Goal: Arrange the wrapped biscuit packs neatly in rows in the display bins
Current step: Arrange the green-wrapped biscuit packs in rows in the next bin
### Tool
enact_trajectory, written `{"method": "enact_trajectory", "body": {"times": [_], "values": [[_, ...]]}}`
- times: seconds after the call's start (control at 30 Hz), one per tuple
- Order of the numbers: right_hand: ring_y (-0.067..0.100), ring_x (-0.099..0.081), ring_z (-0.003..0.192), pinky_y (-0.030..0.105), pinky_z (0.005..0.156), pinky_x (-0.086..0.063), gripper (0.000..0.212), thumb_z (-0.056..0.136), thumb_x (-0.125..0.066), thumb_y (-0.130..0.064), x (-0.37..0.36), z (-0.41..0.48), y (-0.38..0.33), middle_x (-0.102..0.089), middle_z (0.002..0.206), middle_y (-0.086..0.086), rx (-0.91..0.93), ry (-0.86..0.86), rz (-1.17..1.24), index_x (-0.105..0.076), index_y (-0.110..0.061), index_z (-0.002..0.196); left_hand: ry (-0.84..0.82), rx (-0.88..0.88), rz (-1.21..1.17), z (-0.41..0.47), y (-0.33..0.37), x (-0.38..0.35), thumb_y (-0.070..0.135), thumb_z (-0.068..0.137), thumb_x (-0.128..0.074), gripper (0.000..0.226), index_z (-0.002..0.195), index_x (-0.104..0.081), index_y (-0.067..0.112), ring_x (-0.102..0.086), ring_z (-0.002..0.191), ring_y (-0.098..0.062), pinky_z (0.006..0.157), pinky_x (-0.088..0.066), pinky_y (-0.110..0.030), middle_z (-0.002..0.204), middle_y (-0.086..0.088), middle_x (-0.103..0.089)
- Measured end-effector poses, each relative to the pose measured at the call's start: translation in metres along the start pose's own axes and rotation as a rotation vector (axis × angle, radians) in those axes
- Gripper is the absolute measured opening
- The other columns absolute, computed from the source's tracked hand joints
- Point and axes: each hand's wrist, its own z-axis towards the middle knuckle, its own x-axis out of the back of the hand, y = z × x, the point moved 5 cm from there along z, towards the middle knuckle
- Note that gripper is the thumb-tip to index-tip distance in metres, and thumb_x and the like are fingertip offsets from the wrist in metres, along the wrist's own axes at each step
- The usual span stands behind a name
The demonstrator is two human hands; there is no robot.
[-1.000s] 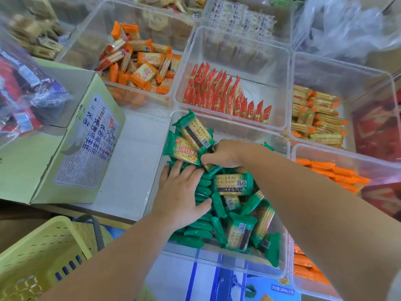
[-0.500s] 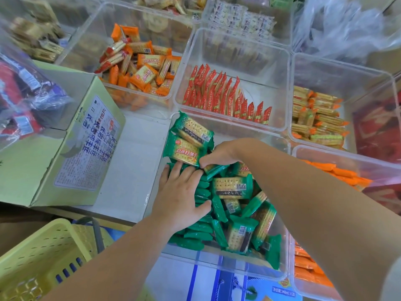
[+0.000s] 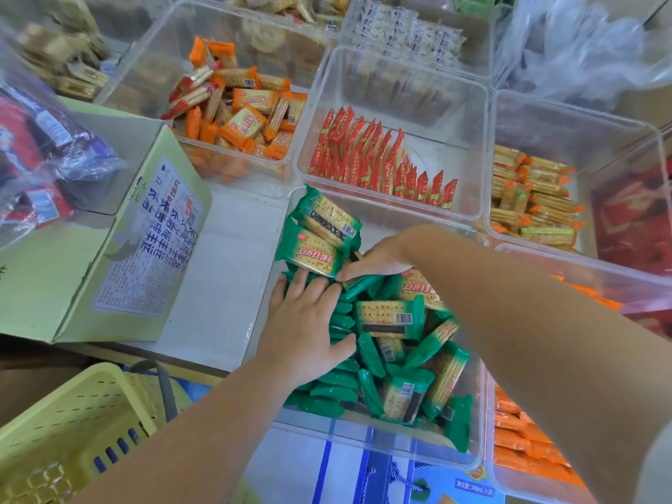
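Note:
Green wrapped biscuit packs fill a clear bin in front of me. Along the bin's left side a row of them stands on edge, and my left hand lies flat on that row with fingers spread. The other packs are in a loose heap to the right. Two packs lean face-up at the far left corner. My right hand reaches in from the right and pinches one green pack right by my left fingertips.
Clear bins behind hold a row of red packs, jumbled orange packs and yellow-orange packs. More orange packs fill the bin at right. An open cardboard box and a yellow basket are at left.
My right hand has slid a little toward me with its green pack, closing on my left fingertips. My left hand stays on the row.

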Motion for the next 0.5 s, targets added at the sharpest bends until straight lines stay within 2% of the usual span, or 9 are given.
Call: {"method": "enact_trajectory", "body": {"times": [0.07, 0.13, 0.17, 0.2, 0.27, 0.33, 0.5], "values": [[0.02, -0.054, 0.105, 0.033, 0.099, -0.037, 0.066, 0.091, -0.033, -0.078, -0.005, 0.001, 0.001, -0.057, 0.128, 0.001, 0.02, -0.026, 0.06, -0.054, -0.027, 0.128, -0.008, 0.003, -0.001, 0.0, 0.0, 0.0, 0.07, 0.075, -0.047, 0.073, 0.13, -0.051, 0.023, -0.034, 0.137, -0.026, 0.117, -0.024, -0.057, 0.127, 0.007, -0.051], [0.014, -0.063, 0.09, 0.026, 0.08, -0.042, 0.053, 0.093, -0.039, -0.073, -0.007, 0.002, 0.003, -0.066, 0.108, -0.006, 0.057, -0.005, 0.132, -0.061, -0.026, 0.106, -0.015, 0.009, -0.002, 0.0, 0.0, 0.0, 0.07, 0.076, -0.047, 0.074, 0.133, -0.05, 0.023, -0.033, 0.139, -0.026, 0.117, -0.023, -0.057, 0.129, 0.007, -0.05], [0.012, -0.066, 0.086, 0.025, 0.073, -0.044, 0.046, 0.093, -0.044, -0.07, -0.005, 0.002, 0.004, -0.069, 0.102, -0.006, 0.079, 0.022, 0.158, -0.061, -0.028, 0.102, -0.016, 0.01, -0.001, 0.0, 0.0, 0.0, 0.07, 0.076, -0.046, 0.075, 0.134, -0.049, 0.024, -0.032, 0.139, -0.026, 0.118, -0.023, -0.057, 0.13, 0.007, -0.05], [0.014, -0.069, 0.087, 0.025, 0.073, -0.047, 0.045, 0.091, -0.049, -0.069, -0.002, 0.002, 0.005, -0.071, 0.101, -0.004, 0.096, 0.055, 0.175, -0.062, -0.028, 0.103, -0.018, 0.01, 0.001, 0.0, -0.001, 0.0, 0.07, 0.076, -0.046, 0.076, 0.136, -0.049, 0.024, -0.032, 0.14, -0.027, 0.118, -0.022, -0.057, 0.131, 0.007, -0.05], [0.019, -0.073, 0.093, 0.032, 0.086, -0.054, 0.051, 0.085, -0.058, -0.066, 0.004, 0.003, 0.008, -0.074, 0.105, -0.001, 0.123, 0.115, 0.213, -0.064, -0.024, 0.112, -0.022, 0.005, -0.001, 0.0, -0.001, 0.0, 0.07, 0.076, -0.046, 0.076, 0.137, -0.048, 0.025, -0.031, 0.14, -0.026, 0.118, -0.022, -0.057, 0.132, 0.007, -0.049], [0.02, -0.073, 0.096, 0.038, 0.095, -0.054, 0.053, 0.082, -0.063, -0.063, 0.005, 0.005, 0.008, -0.074, 0.108, 0.0, 0.148, 0.118, 0.242, -0.064, -0.022, 0.116, -0.021, 0.003, -0.002, 0.0, -0.001, 0.0, 0.07, 0.076, -0.047, 0.075, 0.137, -0.047, 0.026, -0.031, 0.14, -0.026, 0.117, -0.022, -0.057, 0.132, 0.008, -0.049], [0.022, -0.074, 0.094, 0.039, 0.096, -0.054, 0.068, 0.064, -0.067, -0.071, 0.0, -0.003, 0.015, -0.077, 0.1, 0.0, 0.104, 0.077, 0.188, -0.07, -0.02, 0.109, 0.013, -0.011, -0.026, 0.0, -0.001, -0.001, 0.069, 0.073, -0.053, 0.074, 0.134, -0.049, 0.026, -0.036, 0.136, -0.025, 0.116, -0.025, -0.057, 0.129, 0.008, -0.051]]}}
